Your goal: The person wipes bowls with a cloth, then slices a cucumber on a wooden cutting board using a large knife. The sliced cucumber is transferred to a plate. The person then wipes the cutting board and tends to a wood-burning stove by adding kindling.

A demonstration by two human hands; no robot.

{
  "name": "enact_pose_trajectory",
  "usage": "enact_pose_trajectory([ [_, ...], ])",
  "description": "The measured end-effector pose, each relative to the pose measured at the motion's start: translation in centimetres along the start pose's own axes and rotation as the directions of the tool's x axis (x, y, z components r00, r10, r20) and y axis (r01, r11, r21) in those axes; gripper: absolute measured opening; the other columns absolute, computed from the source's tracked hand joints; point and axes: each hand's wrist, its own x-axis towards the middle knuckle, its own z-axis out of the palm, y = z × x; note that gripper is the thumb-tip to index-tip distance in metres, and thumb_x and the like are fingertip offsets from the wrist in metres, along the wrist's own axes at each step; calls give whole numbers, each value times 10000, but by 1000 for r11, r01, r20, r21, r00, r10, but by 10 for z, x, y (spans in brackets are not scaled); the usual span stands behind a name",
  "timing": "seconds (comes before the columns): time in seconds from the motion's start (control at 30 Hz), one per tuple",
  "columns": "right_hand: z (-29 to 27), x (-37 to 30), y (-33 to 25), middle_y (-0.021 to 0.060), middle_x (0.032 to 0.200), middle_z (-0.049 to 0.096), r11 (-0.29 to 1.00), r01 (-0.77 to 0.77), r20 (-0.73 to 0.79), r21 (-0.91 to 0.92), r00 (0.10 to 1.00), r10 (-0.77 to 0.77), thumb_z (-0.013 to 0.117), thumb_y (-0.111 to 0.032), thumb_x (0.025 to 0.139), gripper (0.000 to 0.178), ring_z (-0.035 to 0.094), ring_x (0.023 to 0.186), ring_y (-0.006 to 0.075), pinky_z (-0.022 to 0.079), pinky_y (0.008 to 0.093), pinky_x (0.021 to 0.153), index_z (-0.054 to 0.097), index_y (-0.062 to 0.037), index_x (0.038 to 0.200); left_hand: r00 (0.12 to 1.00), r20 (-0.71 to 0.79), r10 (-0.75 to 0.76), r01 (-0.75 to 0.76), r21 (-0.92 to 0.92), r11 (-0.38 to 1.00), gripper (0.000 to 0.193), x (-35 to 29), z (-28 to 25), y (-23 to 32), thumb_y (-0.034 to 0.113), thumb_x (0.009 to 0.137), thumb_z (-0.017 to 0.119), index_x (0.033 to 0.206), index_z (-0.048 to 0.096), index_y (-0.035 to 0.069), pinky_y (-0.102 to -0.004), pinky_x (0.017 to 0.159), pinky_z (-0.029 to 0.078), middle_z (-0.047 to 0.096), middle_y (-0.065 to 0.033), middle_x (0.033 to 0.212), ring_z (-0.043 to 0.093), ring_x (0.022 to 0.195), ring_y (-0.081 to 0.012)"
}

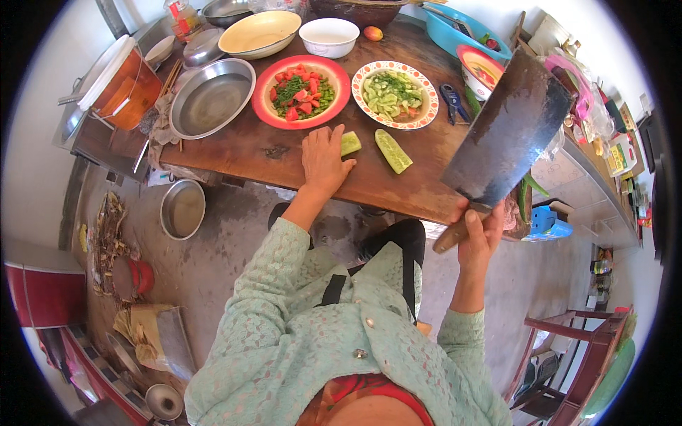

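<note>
My right hand (pixel 483 231) is closed round the wooden handle of a broad cleaver (pixel 508 131), its dark blade raised above the table's right end. On the wooden table (pixel 234 153), my left hand (pixel 324 162) rests with bent fingers on a cucumber piece (pixel 351 143), partly hidden under them. Beside it a second cucumber piece (pixel 393 150) lies with its pale cut face up. Behind them stand a red-rimmed dish (pixel 261 92) of chopped tomato and greens and a patterned plate (pixel 428 89) with sliced cucumber and herbs.
A metal basin (pixel 249 78), a cream enamel bowl (pixel 259 21) and a white bowl (pixel 329 37) stand toward the back. Blue scissors (pixel 452 99) lie right of the patterned plate. A blue basin (pixel 444 39) sits at the far right; an orange bucket (pixel 135 89) at the left.
</note>
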Motion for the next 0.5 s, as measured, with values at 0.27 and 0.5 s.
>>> enact_pose_trajectory([
  [0.27,-7,-27,26,106,771,619,961,-268,-79,66,959,272,561,-21,921,388,541,508,144,492,286,465,433,-72,1283,883,35,468,-467,-25,884,505,13,23,35,100,719,699,1209,580,76,-423,925,395,572,-102,1137,530,1092,-274],
  [0.5,-19,-36,29,109,761,632,960,-266,-102,85,956,274,581,-14,911,381,563,512,140,499,276,461,457,-72,1267,821,233,522,-547,58,835,309,33,46,49,122,865,506,1152,618,105,-359,900,379,581,-51,994,535,1019,-194],
])
